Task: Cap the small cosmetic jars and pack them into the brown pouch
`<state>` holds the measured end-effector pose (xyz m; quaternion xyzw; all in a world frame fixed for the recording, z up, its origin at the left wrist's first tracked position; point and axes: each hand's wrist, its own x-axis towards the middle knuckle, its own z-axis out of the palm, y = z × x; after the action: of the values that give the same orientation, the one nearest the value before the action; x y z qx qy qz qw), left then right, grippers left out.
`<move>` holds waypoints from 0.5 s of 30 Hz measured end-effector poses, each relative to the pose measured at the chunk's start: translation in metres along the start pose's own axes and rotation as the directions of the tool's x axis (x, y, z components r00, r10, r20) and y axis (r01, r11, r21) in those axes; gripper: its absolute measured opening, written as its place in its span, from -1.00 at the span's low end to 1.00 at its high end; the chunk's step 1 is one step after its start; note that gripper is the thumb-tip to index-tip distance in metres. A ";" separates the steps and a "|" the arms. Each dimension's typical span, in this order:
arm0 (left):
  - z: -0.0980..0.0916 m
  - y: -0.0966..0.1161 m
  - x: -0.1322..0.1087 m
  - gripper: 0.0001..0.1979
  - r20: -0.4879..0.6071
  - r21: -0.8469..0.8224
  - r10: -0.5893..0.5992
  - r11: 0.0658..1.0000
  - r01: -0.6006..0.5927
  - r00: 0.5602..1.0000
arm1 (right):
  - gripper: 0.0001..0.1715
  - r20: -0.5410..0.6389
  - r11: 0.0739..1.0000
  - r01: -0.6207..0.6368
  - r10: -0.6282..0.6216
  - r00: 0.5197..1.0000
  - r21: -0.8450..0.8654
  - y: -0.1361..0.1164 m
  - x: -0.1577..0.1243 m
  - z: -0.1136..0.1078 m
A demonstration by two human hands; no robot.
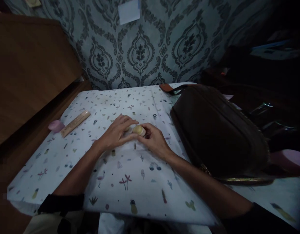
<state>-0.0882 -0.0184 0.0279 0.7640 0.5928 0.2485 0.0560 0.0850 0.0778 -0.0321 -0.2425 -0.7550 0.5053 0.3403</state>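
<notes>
A small round jar [139, 130] with a yellowish top and a pale rim is between my two hands, low over the patterned cloth. My right hand [155, 139] grips it from the right, fingers curled around its side. From the left, my left hand [118, 130] has its thumb and index finger closed about the jar's top. Something pale shows in the gap between that thumb and index finger, too blurred to name. The lower part of the jar is hidden by the fingers.
A white cloth [130, 182] with small prints covers the table. At left lie a beige tube [75, 123] and a pink round item [56, 126]. A large dark brown bag [218, 133] fills the right side, with a pink object [290, 160] beyond it. A patterned wall [140, 48] closes the back.
</notes>
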 end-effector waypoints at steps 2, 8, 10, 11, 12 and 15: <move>0.003 0.012 0.003 -0.57 0.036 -0.007 -0.013 1.000 0.013 0.999 | -0.65 -0.034 0.998 0.039 -0.040 0.999 -0.046 0.000 -0.003 -0.001; 0.017 0.019 0.002 -0.63 0.067 -0.093 -0.110 0.989 0.116 0.992 | -0.67 0.018 0.996 0.058 -0.057 0.998 -0.071 -0.003 -0.010 -0.005; 0.021 0.016 0.001 -0.62 0.069 -0.108 -0.128 0.985 0.135 0.989 | -0.67 0.064 1.000 0.017 -0.016 0.998 -0.023 -0.004 -0.011 -0.007; 0.023 0.015 0.001 -0.62 0.069 -0.119 -0.135 0.983 0.142 0.988 | -0.67 0.080 1.000 -0.001 0.001 0.997 0.000 -0.004 -0.011 -0.007; 0.024 0.015 0.001 -0.62 0.072 -0.131 -0.141 0.980 0.149 0.987 | -0.68 0.086 1.000 -0.013 0.012 0.996 0.014 -0.004 -0.011 -0.008; 0.028 0.015 0.002 -0.65 0.079 -0.161 -0.162 0.972 0.173 0.984 | -0.73 0.077 1.000 -0.014 0.013 0.997 0.013 -0.003 -0.012 -0.008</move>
<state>-0.0617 -0.0148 0.0101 0.7114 0.6302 0.2665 0.1602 0.0985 0.0728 -0.0304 -0.2256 -0.7625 0.5215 0.3094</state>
